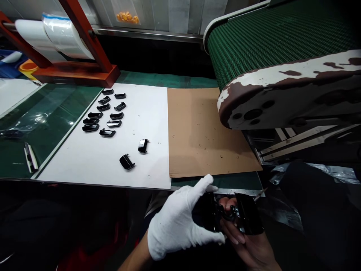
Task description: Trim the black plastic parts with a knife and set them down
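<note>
My left hand (180,218), in a white glove, is at the front edge of the table. Its thumb and fingers curve around a glossy black plastic part (204,211), dark against the background. Close beside it, my bare right hand (248,244) is closed on another glossy black plastic part (249,214), with its fingers partly hidden behind it. Whether the two pieces touch I cannot tell. On the white sheet (149,113) lie two similar black parts, one (143,145) farther back and one (126,162) nearer.
Several more black parts (107,133) stand in rows at the sheet's left. Brown cardboard (194,131) bears small dark curls. A green conveyor (267,41) overhangs the right side. At left are a film roll stand (76,73) and a cutter-like tool (30,157).
</note>
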Demonstrator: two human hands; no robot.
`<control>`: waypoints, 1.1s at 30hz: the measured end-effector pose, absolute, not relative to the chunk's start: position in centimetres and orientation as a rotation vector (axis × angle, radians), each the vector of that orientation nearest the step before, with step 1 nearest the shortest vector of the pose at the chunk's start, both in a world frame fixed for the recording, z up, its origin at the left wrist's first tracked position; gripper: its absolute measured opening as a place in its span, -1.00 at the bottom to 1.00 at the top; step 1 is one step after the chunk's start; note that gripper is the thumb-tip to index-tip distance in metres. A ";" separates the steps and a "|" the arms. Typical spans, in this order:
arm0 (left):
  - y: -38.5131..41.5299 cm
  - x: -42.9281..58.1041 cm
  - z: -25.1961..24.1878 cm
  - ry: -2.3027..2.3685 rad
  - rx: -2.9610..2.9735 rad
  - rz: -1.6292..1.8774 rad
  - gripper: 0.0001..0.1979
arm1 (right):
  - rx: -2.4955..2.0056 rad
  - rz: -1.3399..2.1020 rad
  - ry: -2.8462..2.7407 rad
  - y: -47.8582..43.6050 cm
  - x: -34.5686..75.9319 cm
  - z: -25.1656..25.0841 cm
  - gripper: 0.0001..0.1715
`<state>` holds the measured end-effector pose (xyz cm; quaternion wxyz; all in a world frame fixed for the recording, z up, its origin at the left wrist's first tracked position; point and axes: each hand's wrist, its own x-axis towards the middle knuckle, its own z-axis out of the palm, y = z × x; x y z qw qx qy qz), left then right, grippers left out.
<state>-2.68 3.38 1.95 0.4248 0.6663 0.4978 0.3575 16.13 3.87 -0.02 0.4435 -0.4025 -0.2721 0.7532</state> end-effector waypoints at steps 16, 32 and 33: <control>3.0 -2.5 1.9 1.201 1.683 0.961 0.12 | -1.029 1.850 -0.676 3.8 16.1 -0.3 -0.79; 3.1 -2.7 2.3 1.279 1.649 0.847 0.07 | -1.101 1.787 -0.714 3.5 16.1 -0.2 -0.70; 3.2 -2.7 2.4 1.280 1.654 0.830 0.06 | -1.107 1.781 -0.734 3.5 16.1 -0.3 -0.70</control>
